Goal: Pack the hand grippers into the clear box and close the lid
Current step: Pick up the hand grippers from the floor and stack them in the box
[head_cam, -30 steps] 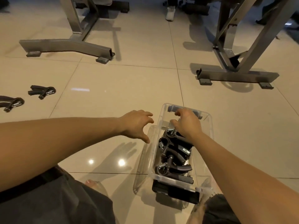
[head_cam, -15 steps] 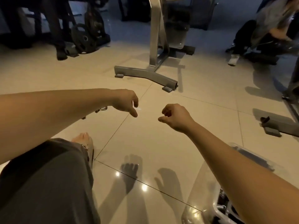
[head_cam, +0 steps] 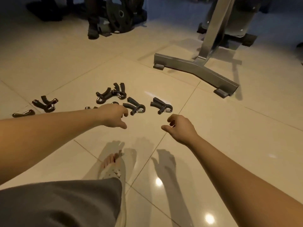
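Several black hand grippers with metal springs lie scattered on the tiled floor. One hand gripper (head_cam: 161, 106) lies just beyond my right hand (head_cam: 179, 128), which hovers empty with curled, parted fingers. Another hand gripper (head_cam: 135, 106) sits right at the fingertips of my left hand (head_cam: 113, 115), which is empty with fingers spread. A pair of grippers (head_cam: 111, 94) lies farther back, and more grippers (head_cam: 45, 104) lie at the left. My left arm hides part of one gripper. The clear box is out of view.
A grey metal machine base (head_cam: 195, 71) stands on the floor at the back right. Dark weight plates and a rack (head_cam: 121, 15) are at the back. My bent knee (head_cam: 62, 202) and bare foot (head_cam: 113, 166) are in the foreground.
The view has swung left, away from the clear box, which has left the frame. Both hands have moved from the box out over the floor toward the scattered grippers.
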